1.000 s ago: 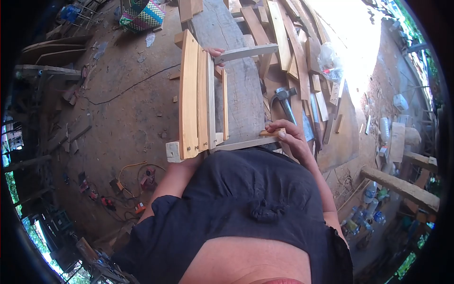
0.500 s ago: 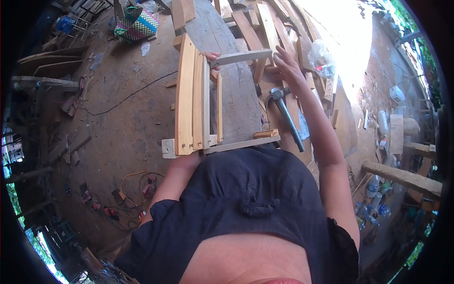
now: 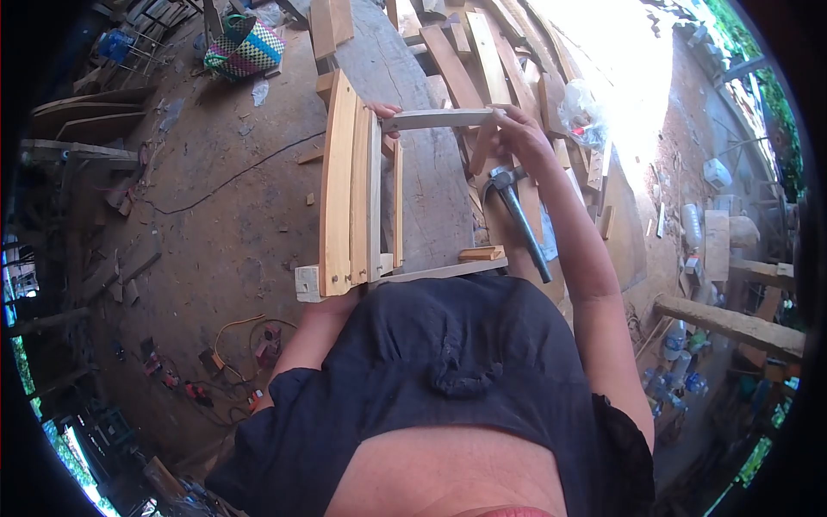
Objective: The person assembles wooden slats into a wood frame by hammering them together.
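A wooden frame (image 3: 349, 202) of pale slats between two grey rails stands on a broad plank bench (image 3: 431, 172) in front of me. My left hand (image 3: 385, 110) shows only its fingertips, curled around the far grey rail (image 3: 435, 119) where it meets the slats. My right hand (image 3: 515, 133) is at the rail's right end, holding a short wood strip (image 3: 484, 146) against it. A hammer (image 3: 515, 214) lies on the bench just below that hand. A small wood block (image 3: 481, 253) rests on the near rail.
Loose planks and offcuts (image 3: 482, 52) pile up on the bench beyond. A clear plastic bag (image 3: 581, 112) lies to the right. On the dirt floor to the left are a checkered basket (image 3: 244, 47), a black cable (image 3: 233, 177) and power tools (image 3: 258, 340).
My right hand left the small block on the near rail, reached up to the pile beyond the far rail, then came back to the rail's right end with a short strip.
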### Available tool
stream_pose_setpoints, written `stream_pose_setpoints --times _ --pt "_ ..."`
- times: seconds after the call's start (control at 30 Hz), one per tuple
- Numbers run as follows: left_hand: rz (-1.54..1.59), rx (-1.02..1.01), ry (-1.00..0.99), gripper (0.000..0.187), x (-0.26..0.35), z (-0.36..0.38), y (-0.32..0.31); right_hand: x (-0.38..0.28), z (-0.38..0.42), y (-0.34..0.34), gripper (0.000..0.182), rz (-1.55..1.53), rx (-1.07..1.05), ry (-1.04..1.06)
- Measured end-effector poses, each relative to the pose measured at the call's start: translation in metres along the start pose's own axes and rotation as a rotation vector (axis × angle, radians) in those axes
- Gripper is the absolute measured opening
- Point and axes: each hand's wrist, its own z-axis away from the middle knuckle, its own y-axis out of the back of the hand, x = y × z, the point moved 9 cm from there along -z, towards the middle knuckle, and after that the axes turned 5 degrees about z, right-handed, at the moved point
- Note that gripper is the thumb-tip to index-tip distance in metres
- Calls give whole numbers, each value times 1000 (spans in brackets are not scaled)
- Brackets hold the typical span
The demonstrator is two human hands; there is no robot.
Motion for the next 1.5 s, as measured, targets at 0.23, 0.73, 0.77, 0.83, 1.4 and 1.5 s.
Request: stream_pose_setpoints --times 0.23,0.73,0.77,0.83,1.4,1.5 --pt "45 79 54 51 -1 -1 -1 -28 24 0 30 -27 -58 143" --pt "110 247 159 52 -4 8 7 -55 59 -10 38 58 -100 227" --pt "115 257 167 52 -6 8 10 -58 59 -9 37 62 -70 245" --pt "123 282 180 52 -8 9 12 -59 59 -8 37 65 -43 262" --pt "94 518 -10 50 5 3 15 -52 59 -7 34 110 23 234" --pt "87 563 -56 49 3 6 9 -50 57 -1 35 21 44 247"
